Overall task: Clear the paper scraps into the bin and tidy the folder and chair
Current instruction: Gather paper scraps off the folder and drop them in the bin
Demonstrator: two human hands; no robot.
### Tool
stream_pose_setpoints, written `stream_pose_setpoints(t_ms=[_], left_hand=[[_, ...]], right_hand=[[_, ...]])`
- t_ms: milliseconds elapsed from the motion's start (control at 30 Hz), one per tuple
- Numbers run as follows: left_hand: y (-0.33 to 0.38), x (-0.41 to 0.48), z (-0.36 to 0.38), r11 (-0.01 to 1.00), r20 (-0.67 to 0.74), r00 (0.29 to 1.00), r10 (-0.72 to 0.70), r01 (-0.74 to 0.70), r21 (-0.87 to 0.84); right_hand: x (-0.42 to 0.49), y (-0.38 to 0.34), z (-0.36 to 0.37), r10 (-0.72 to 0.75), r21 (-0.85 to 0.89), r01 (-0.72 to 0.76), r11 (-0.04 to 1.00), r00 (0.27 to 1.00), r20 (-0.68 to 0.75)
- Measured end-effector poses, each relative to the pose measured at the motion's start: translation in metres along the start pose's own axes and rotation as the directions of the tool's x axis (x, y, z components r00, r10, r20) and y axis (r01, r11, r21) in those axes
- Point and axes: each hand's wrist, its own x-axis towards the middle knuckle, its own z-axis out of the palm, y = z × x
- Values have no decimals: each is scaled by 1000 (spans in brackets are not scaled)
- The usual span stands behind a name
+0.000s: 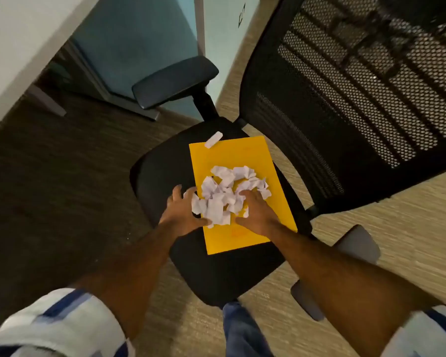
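A yellow folder (245,155) lies flat on the black seat of an office chair (165,166). A heap of white crumpled paper scraps (227,186) sits on the folder's middle. My left hand (179,213) cups the heap from its left side, fingers spread and touching the scraps. From the right, my right hand (255,212) presses against the heap, fingers curled into the scraps. One separate white scrap (213,139) rests at the folder's far left corner, half on the seat. No bin is in view.
The chair's mesh backrest (358,86) stands at the right, one armrest (175,81) behind the seat and another (355,246) in front right. A white desk edge (16,60) and a blue panel (139,39) lie to the left. Carpet surrounds the chair.
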Motion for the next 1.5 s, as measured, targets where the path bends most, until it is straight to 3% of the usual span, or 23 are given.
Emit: stream_pose_setpoints(t_ms=[233, 533, 733, 867, 1100, 1500], left_hand=[[-5, 10, 30, 999, -22, 999, 34, -35, -40], [-5, 11, 40, 978, -89, 995, -54, 35, -204], [-4, 6, 40, 944, -103, 979, -174, 136, -302], [-13, 4, 46, 887, -105, 968, -228, 162, -433], [-21, -3, 65, 794, -4, 969, -246, 199, -574], [-19, -10, 70, 684, 21, 986, -166, 130, -718]], right_hand=[[7, -6, 30, -19, 45, 20, 999, 999, -31], [8, -11, 45, 47, 176, -26, 984, 992, -115], [-3, -17, 52, 188, 272, -136, 953, 966, -176], [-11, -22, 64, 341, 336, -255, 907, 913, -226], [-9, -39, 86, 460, 523, -352, 776, 884, -87], [-14, -43, 95, 404, 584, -276, 764, 910, -97]])
